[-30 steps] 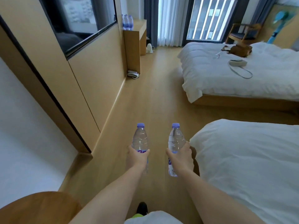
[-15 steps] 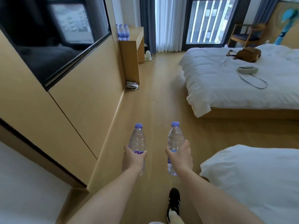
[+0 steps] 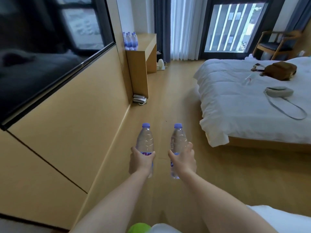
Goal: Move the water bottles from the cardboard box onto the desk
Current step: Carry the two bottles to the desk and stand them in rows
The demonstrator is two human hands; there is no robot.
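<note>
**Ana:** Head view first: what's in each hand?

**Ben:** One bottle apiece. The left hand (image 3: 141, 163) has its fingers wrapped round the label band of the left bottle (image 3: 145, 140), and the right hand (image 3: 183, 159) grips the right bottle (image 3: 178, 140) the same way, thumb across the front. Both sit low in the centre of the frame, caps up and tipped slightly away.

**Ana:** Why hold them at the waist and not the neck?

**Ben:** My guess is that a grip round the middle keeps each bottle steady and upright, ready to be stood down on its base.

**Ana:** And the desk?

**Ben:** Upper middle of the frame, against the left wall: the desk (image 3: 148, 39) already carries a cluster of bottles (image 3: 131, 40) at its near corner. They stand tight together, probably to leave room for more. The two in hand are well apart from it, with bare wooden floor (image 3: 170, 101) between.

**Ana:** The cardboard box?

**Ben:** Not in view. The arms point straight down the aisle between the wall panel and the bed (image 3: 252, 101) on the right — so I judge this a carry toward the desk.

**Ana:** Anything in the path?

**Ben:** A telephone (image 3: 139, 99) on the floor at the desk's foot, close to the wall — worth stepping round.
</note>
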